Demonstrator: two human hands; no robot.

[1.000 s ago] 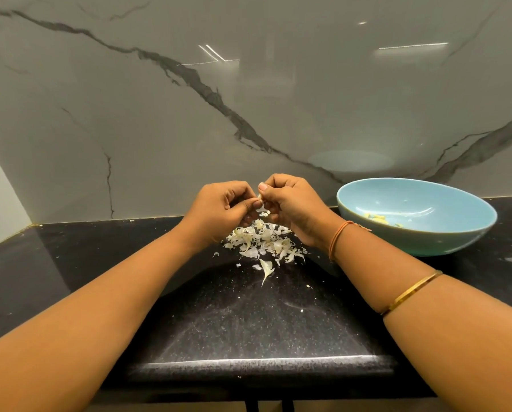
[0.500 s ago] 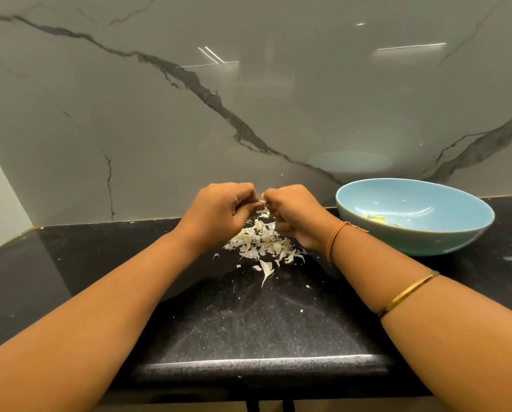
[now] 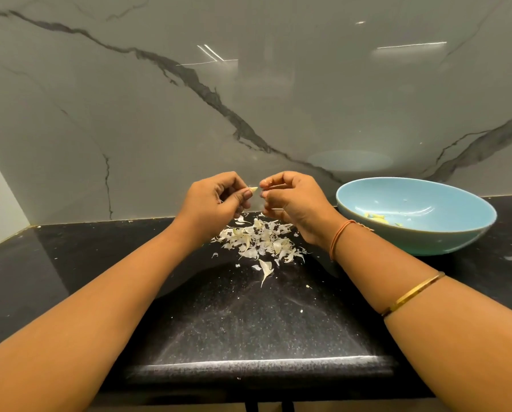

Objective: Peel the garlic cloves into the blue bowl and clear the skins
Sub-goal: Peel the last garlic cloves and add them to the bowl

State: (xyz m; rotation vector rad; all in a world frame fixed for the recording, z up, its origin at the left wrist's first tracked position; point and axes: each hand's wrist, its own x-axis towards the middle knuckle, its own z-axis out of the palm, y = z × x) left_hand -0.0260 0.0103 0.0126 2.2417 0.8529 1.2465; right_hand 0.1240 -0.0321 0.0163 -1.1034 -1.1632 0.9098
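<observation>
Peeling is the step in hand, judging by where the clove sits. Your left hand (image 3: 216, 200) pinches a garlic clove (image 3: 253, 190) between thumb and forefinger, its pale tip pointing right. Your right hand (image 3: 293, 200) is just beside it across a small gap, fingers curled; whether it holds a strip of skin cannot be told. Both hands are above the pile of skins (image 3: 257, 242) on the counter (image 3: 248, 322). The blue bowl (image 3: 412, 236) stands to the right, apart from the pile, with a few peeled cloves (image 3: 376, 217) inside.

Recommendations:
- Work over the pile so skin falls there, not in the bowl.
- Catch the skin at the exposed tip with a nail and pull along the clove.
- Turn the clove to check for leftover film before dropping it in.
</observation>
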